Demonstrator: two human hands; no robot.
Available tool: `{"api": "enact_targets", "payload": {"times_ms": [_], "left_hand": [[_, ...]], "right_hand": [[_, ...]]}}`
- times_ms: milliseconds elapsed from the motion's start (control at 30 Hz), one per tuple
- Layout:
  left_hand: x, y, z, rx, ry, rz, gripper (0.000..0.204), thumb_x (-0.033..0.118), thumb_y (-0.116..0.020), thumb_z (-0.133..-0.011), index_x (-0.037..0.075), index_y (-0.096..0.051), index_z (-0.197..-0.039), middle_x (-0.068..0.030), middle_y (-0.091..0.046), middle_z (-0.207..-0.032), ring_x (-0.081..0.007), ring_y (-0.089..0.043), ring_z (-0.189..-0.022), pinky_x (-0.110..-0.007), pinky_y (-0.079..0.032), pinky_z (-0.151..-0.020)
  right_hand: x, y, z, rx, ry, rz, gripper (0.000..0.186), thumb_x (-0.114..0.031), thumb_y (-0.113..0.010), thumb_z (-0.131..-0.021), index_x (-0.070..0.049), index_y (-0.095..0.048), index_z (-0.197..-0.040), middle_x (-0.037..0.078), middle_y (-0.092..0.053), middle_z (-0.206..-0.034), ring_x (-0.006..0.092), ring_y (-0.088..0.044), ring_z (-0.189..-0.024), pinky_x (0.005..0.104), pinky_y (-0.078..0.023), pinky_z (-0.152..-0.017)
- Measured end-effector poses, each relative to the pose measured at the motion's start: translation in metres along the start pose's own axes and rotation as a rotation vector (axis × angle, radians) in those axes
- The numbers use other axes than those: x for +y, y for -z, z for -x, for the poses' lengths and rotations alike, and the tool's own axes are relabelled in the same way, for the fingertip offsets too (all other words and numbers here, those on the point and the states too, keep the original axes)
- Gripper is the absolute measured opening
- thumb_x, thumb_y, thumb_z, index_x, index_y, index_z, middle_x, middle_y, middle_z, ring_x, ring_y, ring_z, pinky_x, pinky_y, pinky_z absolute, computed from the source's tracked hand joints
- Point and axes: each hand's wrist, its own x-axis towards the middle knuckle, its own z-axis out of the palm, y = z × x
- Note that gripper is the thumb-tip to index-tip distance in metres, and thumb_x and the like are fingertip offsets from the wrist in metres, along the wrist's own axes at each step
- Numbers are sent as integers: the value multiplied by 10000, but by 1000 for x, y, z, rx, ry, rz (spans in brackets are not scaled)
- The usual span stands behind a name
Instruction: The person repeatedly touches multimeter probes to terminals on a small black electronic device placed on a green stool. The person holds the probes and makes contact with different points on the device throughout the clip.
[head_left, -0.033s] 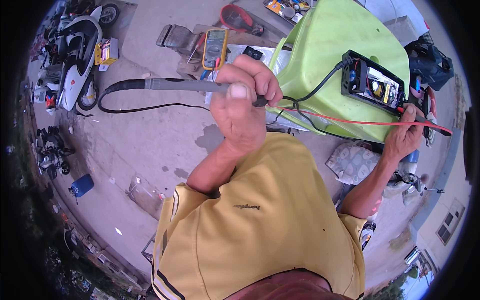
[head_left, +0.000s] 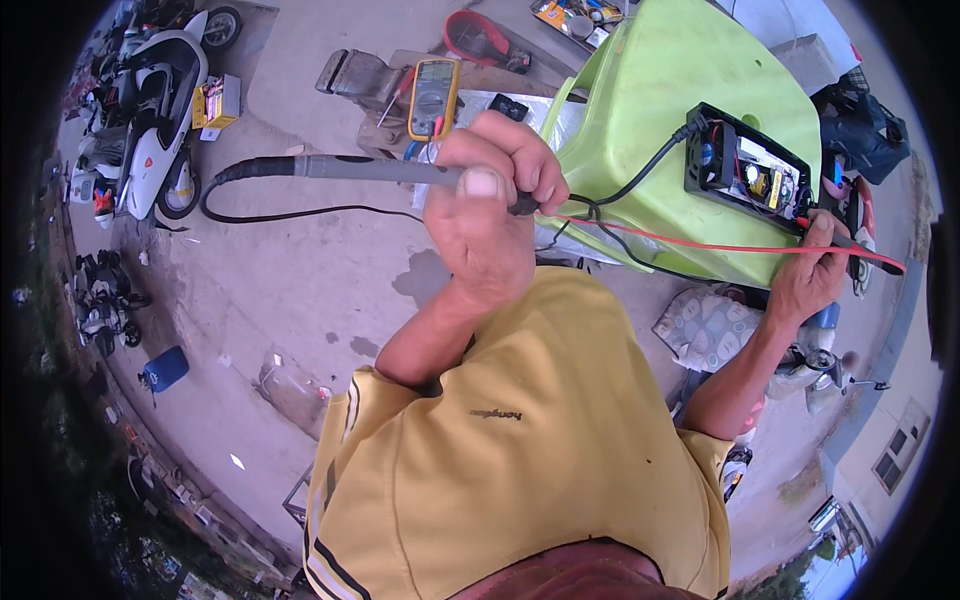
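My left hand [head_left: 485,215] is closed around a grey-and-black test probe [head_left: 375,168], which points left with its black lead looping back beneath it. The same fingers pinch a black plug [head_left: 523,203] on a black cord, partly hidden. At the right, my right hand [head_left: 810,268] grips a red-and-black test probe [head_left: 862,248]. Its tip end is at the near right corner of an opened black charger case [head_left: 705,180] with a circuit board inside. A red lead crosses between the hands. Beyond my left hand lies a yellow multimeter [head_left: 435,98].
The case rests on a lime-green plastic chair [head_left: 655,110]. A bench vise [head_left: 360,75] and a red bowl [head_left: 475,38] are beyond the multimeter. A white scooter [head_left: 150,125] stands at far left near a yellow box [head_left: 216,102]. A blue container [head_left: 165,370] is on the ground.
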Motion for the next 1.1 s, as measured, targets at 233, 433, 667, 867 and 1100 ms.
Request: {"api": "enact_targets", "payload": {"times_ms": [233,433,667,867,1100], "left_hand": [[3,-3,5,-8,22,37,271,265,-426,-1000,86,-343,-814,-79,-406,-841,-174,-421,-671,-330,-429,-510],[9,-6,7,12,80,82,269,270,-418,-1004,93,-342,-816,-68,-395,-836,-172,-407,-671,-332,-405,-507],[11,-5,3,67,257,245,269,296,-395,-1014,122,-336,-816,-43,-388,-840,-164,-407,-696,-313,-393,-513],[12,-3,2,171,411,465,269,293,-401,-1014,142,-340,-799,-7,-401,-842,-136,-413,-707,-286,-399,-514],[10,4,1,286,668,925,255,248,-427,-1005,127,-406,-781,-1,-422,-846,-126,-423,-713,-276,-387,-513]], "right_hand": [[9,6,1,-29,-37,41,313,-281,-587,-1022,22,-663,-1005,72,-683,-868,134,-608,-769,272,-487,-725],[14,6,1,-38,-39,-10,286,-256,-586,-1024,20,-661,-1013,66,-675,-873,129,-585,-776,270,-479,-732],[15,8,0,-43,-9,4,279,-249,-576,-1030,16,-659,-1009,58,-673,-882,120,-578,-787,265,-475,-737],[15,5,1,-39,-3,3,287,-260,-568,-1034,9,-657,-993,56,-667,-880,118,-573,-787,264,-473,-737],[19,8,1,-56,-17,25,283,-262,-569,-1034,4,-656,-989,56,-665,-881,125,-576,-784,269,-474,-726]]}}
